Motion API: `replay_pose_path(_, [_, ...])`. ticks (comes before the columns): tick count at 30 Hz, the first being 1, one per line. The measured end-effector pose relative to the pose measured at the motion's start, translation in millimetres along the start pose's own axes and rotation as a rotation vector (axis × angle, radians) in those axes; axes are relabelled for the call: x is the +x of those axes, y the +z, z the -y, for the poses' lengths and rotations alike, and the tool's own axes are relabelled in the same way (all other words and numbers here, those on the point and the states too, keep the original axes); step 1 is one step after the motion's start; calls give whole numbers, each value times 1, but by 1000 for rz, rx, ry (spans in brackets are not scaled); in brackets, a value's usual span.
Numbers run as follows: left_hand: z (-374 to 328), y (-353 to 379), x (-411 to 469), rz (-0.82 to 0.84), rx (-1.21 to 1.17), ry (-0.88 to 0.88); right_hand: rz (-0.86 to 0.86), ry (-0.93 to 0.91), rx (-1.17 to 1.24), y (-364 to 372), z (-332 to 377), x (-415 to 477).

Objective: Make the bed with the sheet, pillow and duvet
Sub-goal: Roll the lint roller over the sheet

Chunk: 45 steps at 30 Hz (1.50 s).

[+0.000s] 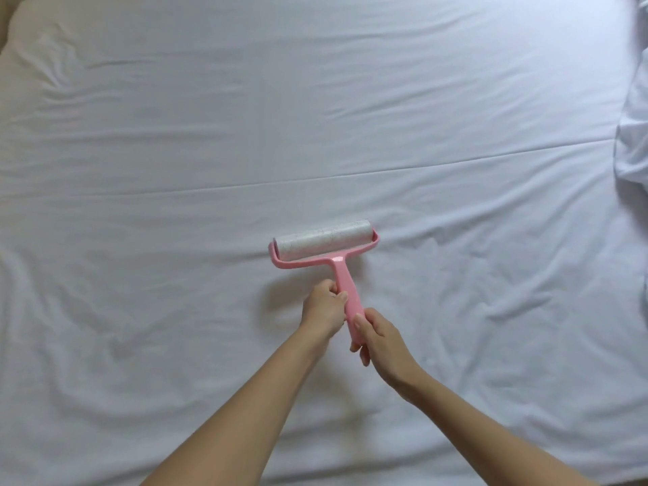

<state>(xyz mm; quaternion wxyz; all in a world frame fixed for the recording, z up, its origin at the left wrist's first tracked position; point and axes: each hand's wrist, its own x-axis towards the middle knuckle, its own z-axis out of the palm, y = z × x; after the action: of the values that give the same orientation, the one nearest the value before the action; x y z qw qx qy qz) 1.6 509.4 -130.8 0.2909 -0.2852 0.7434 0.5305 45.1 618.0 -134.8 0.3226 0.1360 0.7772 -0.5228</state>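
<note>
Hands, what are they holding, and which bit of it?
Both hands, left and right, hold a pink lint roller by its handle, left higher up, right near the end.

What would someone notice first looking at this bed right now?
The pink lint roller stands out, lying mid-frame on the white sheet. Both hands hold its handle: the left hand higher up, the right hand lower down. A bunched white bedding pile sits at the right edge.
</note>
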Motion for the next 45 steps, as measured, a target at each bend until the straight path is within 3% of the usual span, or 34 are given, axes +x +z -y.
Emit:
replay_pose_path(4, [-13,27,-6,89,-10,55,-118,-14,22,-21,-8,-12])
replay_pose_path(8, [-14,50,-1,133,-42,-17,-194,33,89,-33,-22,-14])
replay_pose_path(16, [-13,48,34,155,-1,-83,-211,186,203,-24,-32,20])
replay_pose_path(32, [-88,6,178,-75,58,81,-163,83,284,-41,42,187])
replay_pose_path(45, [-17,49,76,16,285,81,-38,182,276,-39,-28,90])
